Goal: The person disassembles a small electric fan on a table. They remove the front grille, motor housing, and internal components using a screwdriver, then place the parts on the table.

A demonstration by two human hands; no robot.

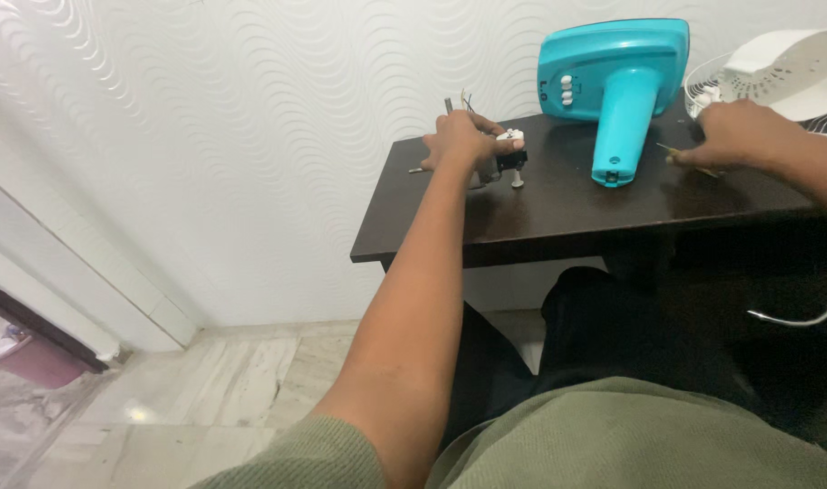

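My left hand [463, 142] grips the motor [507, 158] far left on table [558, 213]; right hand [738, 134] pinches a thin tool [681, 156] right of the fan base [613, 81].

Under your left hand [463, 142] sits a small motor [507, 156] of dull grey metal with white plastic parts. The table [558, 213] is dark, glossy wood that mirrors the turquoise fan base [613, 81], itself smooth, shiny plastic. At far right the fan guard [703, 91] is white wire. Your sleeve [323, 457] is matt olive cloth.
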